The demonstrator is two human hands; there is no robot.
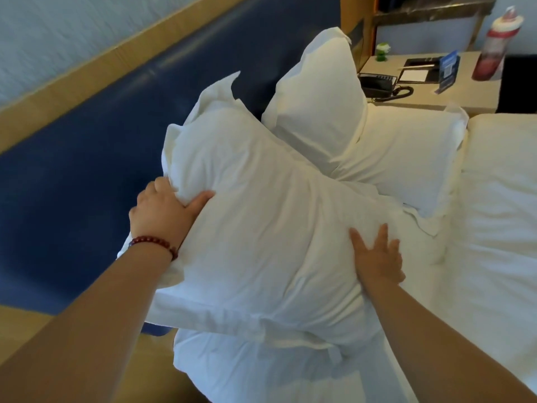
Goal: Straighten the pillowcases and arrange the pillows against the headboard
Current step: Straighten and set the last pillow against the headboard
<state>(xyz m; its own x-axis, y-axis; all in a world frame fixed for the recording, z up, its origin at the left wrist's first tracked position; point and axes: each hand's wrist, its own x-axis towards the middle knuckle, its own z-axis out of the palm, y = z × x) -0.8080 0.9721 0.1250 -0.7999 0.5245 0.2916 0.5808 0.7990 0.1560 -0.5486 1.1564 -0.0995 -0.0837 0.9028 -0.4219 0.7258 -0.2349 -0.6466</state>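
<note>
A large white pillow leans toward the blue padded headboard. My left hand grips its left edge, thumb on the front and fingers behind. My right hand presses flat on its lower right face with fingers spread. Behind it a second white pillow stands upright against the headboard. A third pillow lies flat beside that one. Another white pillow or folded bedding sits under the held pillow at the bottom.
The white duvet covers the bed on the right. A wooden bedside table beyond holds a black telephone, a notepad folder, a blue card and a red-and-white bottle. A wooden trim strip runs above the headboard.
</note>
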